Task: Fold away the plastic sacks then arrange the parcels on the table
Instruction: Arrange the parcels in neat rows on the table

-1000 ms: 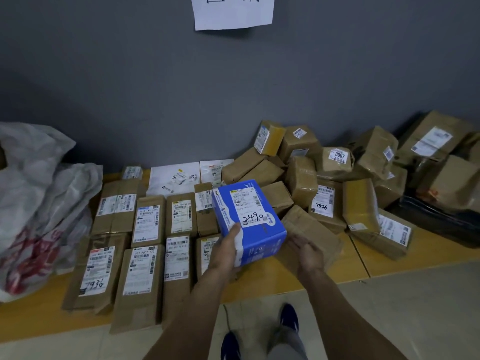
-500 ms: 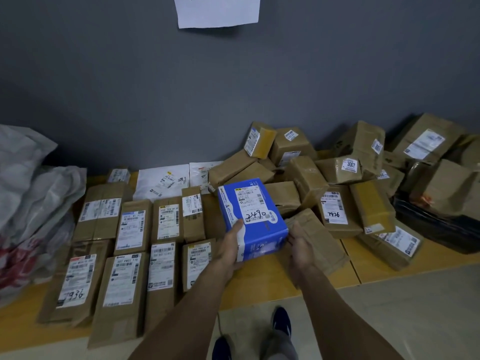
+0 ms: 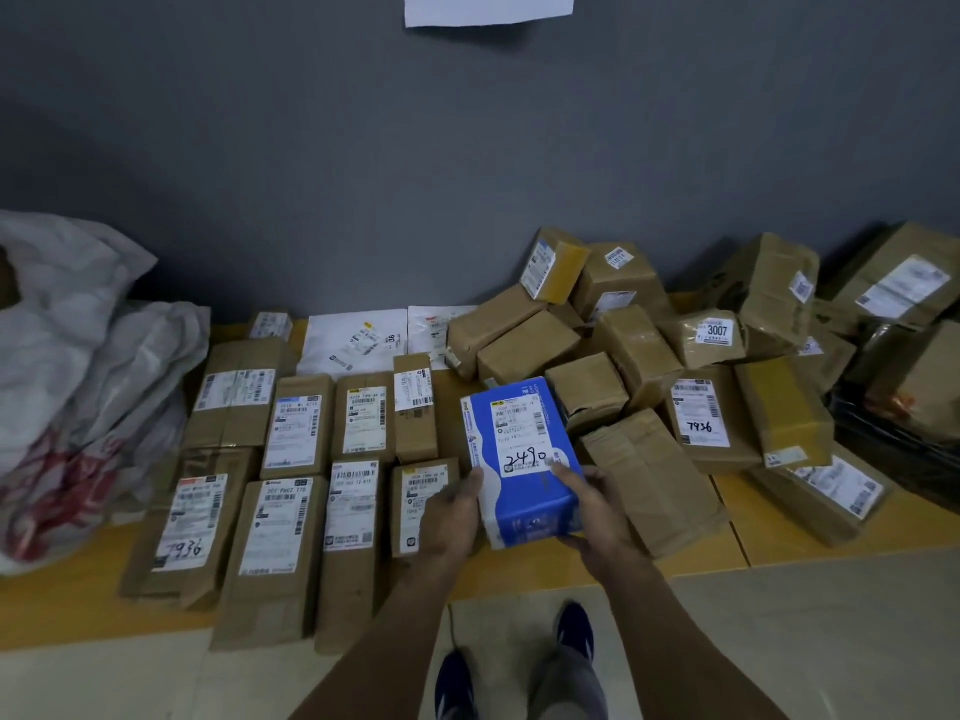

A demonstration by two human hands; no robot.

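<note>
Both bare forearms [image 3: 395, 631] stretch forward and converge, the left hand [image 3: 451, 517] gripping the near left side of a blue-and-white cardboard box [image 3: 522, 439], thumb along its edge, the right hand [image 3: 597, 509] clasping its near right corner, one digit on top.

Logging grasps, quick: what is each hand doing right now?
Left hand: grips the blue box at its left side.
Right hand: grips the same box at its right side.

The table [image 3: 597, 569] is long, low and yellow, and it stands against a gray wall [image 3: 311, 174]. Brown parcels [image 3: 296, 431] lie flat on it in neat rows on the left. Two flat white mail bags [image 3: 356, 343] lie behind them. Brown boxes [image 3: 639, 356] sit in a messy heap on the right. White plastic sacks [image 3: 78, 381] slump at the left end.
</note>
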